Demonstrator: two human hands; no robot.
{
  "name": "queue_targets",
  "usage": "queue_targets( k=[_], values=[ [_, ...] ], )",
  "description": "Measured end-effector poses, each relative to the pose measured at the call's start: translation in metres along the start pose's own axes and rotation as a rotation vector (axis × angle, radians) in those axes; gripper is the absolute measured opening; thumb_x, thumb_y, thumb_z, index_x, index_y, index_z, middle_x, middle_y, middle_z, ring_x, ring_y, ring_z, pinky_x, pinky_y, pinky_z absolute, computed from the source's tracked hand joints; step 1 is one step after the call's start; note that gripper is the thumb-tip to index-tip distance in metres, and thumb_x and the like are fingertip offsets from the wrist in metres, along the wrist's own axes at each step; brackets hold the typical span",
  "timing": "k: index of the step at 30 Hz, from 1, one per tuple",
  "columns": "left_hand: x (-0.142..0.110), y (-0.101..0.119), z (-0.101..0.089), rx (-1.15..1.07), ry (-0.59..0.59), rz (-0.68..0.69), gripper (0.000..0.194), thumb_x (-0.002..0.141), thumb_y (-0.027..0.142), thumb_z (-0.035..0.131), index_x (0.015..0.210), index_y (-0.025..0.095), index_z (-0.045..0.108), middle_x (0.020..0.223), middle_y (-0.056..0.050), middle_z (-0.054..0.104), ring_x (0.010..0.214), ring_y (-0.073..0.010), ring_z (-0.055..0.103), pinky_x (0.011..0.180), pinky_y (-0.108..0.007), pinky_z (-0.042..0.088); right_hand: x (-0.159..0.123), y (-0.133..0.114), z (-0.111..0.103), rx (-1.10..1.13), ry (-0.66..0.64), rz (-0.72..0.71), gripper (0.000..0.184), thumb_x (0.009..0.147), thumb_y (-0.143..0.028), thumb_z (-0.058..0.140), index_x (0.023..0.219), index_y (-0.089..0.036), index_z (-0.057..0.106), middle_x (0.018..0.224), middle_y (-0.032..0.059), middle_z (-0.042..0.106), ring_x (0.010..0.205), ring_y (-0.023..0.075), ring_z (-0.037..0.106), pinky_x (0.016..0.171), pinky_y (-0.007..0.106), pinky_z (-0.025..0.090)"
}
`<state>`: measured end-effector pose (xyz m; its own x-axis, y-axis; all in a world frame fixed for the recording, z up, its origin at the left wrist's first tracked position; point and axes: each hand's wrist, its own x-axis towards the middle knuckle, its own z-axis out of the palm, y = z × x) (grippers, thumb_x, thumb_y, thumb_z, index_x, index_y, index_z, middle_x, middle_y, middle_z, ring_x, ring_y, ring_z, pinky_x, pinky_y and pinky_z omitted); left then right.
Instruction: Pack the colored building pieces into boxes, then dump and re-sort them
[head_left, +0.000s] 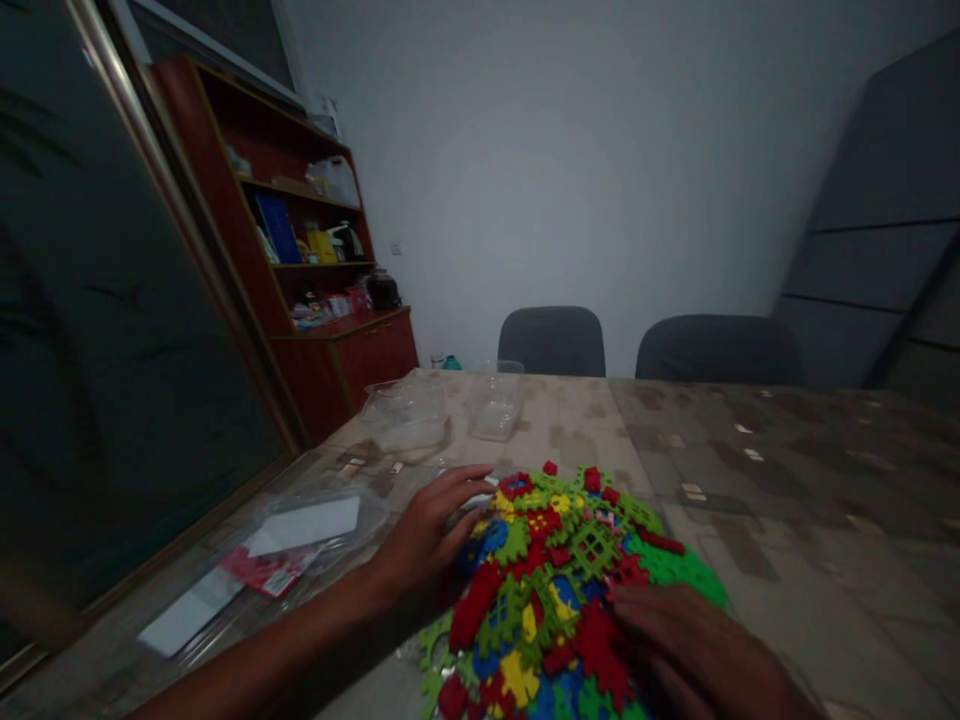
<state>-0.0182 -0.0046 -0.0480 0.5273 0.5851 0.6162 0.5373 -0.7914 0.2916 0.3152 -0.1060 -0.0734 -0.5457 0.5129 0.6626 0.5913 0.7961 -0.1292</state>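
A heap of red, green, blue and yellow interlocking plastic pieces (555, 590) is lying on the table (787, 560). The left hand (426, 530) is curving loosely at the heap's left edge, its fingers slightly spread and pinching nothing visible. The right hand (694, 640) is spreading flat across the heap's near right side, pressing on the pieces. Two clear plastic trays (409, 415) are sitting beyond the heap, and a clear plastic bag (330, 505) is lying left of it.

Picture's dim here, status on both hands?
Left hand curled at the edge of the heap of interlocking plastic pieces. Right hand flat on the heap. Clear plastic packaging off to the left.
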Motion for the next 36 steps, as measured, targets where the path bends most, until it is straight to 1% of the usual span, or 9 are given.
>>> queue_targets(
  k=[3, 6, 8, 11, 15, 20, 26, 30, 36],
  values=[
    [0.007, -0.016, -0.007, 0.148, 0.026, 0.027, 0.028, 0.095, 0.015, 0.05, 0.119, 0.019, 0.064, 0.132, -0.013, 0.064, 0.119, -0.0248, 0.062, 0.1, -0.04, 0.052, 0.027, 0.017, 0.003, 0.038, 0.034, 0.062, 0.043, 0.097, -0.019, 0.05, 0.138, -0.028, 0.056, 0.123, 0.0042, 0.072, 0.11, 0.0183, 0.069, 0.095, 0.031, 0.057],
    [0.021, -0.036, -0.021, 0.369, 0.101, 0.028, 0.033, 0.094, 0.013, 0.049, 0.124, 0.015, 0.061, 0.137, -0.017, 0.06, 0.126, -0.0297, 0.056, 0.104, -0.048, 0.047, 0.061, 0.043, 0.02, 0.047, -0.061, 0.207, 0.034, 0.099, -0.024, 0.046, 0.129, -0.02, 0.061, 0.126, 0.0111, 0.069, 0.118, 0.0226, 0.064, 0.101, 0.041, 0.052],
    [0.032, -0.051, -0.031, 0.518, 0.155, -0.03, 0.037, 0.092, 0.012, 0.049, 0.127, 0.014, 0.059, 0.139, -0.019, 0.057, 0.131, -0.0325, 0.05, 0.108, -0.054, 0.041, 0.085, 0.061, 0.035, 0.046, -0.161, 0.31, 0.037, 0.098, -0.024, 0.045, 0.13, -0.016, 0.061, 0.125, 0.0147, 0.068, 0.112, 0.0243, 0.066, 0.099, 0.044, 0.053],
    [0.044, -0.071, -0.042, 0.671, 0.188, -0.165, 0.042, 0.089, 0.011, 0.053, 0.13, 0.018, 0.059, 0.139, -0.017, 0.058, 0.134, -0.0339, 0.047, 0.113, -0.059, 0.031, 0.12, 0.082, 0.058, 0.029, -0.23, 0.385, 0.039, 0.095, -0.019, 0.051, 0.133, -0.013, 0.058, 0.121, 0.0152, 0.069, 0.1, 0.0221, 0.069, 0.094, 0.041, 0.054],
    [0.05, -0.088, -0.05, 0.727, 0.195, -0.256, 0.041, 0.087, 0.013, 0.055, 0.127, 0.021, 0.061, 0.129, -0.015, 0.065, 0.128, -0.0349, 0.053, 0.112, -0.066, 0.023, 0.163, 0.103, 0.085, 0.002, -0.293, 0.401, 0.035, 0.096, -0.027, 0.061, 0.13, -0.018, 0.058, 0.125, 0.0102, 0.065, 0.104, 0.0222, 0.065, 0.092, 0.044, 0.054],
    [0.046, -0.091, -0.057, 0.726, 0.225, -0.273, 0.029, 0.089, 0.012, 0.051, 0.111, 0.021, 0.068, 0.11, -0.011, 0.075, 0.114, -0.0327, 0.061, 0.109, -0.067, 0.026, 0.204, 0.12, 0.109, -0.086, -0.382, 0.447, 0.036, 0.096, -0.036, 0.062, 0.128, -0.019, 0.059, 0.129, 0.0092, 0.061, 0.107, 0.0237, 0.063, 0.089, 0.046, 0.055],
    [0.042, -0.085, -0.059, 0.713, 0.303, -0.213, 0.022, 0.091, 0.014, 0.052, 0.1, 0.022, 0.07, 0.1, -0.008, 0.076, 0.106, -0.0299, 0.063, 0.111, -0.063, 0.026, 0.229, 0.124, 0.128, -0.199, -0.519, 0.504, 0.036, 0.096, -0.036, 0.062, 0.128, -0.019, 0.059, 0.129, 0.0092, 0.06, 0.106, 0.0234, 0.063, 0.088, 0.045, 0.055],
    [0.046, -0.081, -0.059, 0.695, 0.367, -0.183, 0.02, 0.09, 0.014, 0.053, 0.097, 0.023, 0.07, 0.095, -0.006, 0.076, 0.102, -0.0289, 0.064, 0.111, -0.062, 0.028, 0.234, 0.121, 0.13, -0.242, -0.593, 0.5, 0.034, 0.096, -0.036, 0.062, 0.126, -0.019, 0.059, 0.127, 0.0089, 0.061, 0.105, 0.0229, 0.064, 0.087, 0.044, 0.055],
    [0.048, -0.079, -0.055, 0.683, 0.387, -0.11, 0.018, 0.094, 0.018, 0.053, 0.097, 0.022, 0.069, 0.091, -0.006, 0.075, 0.099, -0.028, 0.064, 0.111, -0.062, 0.027, 0.234, 0.116, 0.122, -0.243, -0.552, 0.406, 0.034, 0.096, -0.036, 0.062, 0.126, -0.019, 0.06, 0.127, 0.0089, 0.061, 0.105, 0.023, 0.064, 0.088, 0.044, 0.055]
  ],
)
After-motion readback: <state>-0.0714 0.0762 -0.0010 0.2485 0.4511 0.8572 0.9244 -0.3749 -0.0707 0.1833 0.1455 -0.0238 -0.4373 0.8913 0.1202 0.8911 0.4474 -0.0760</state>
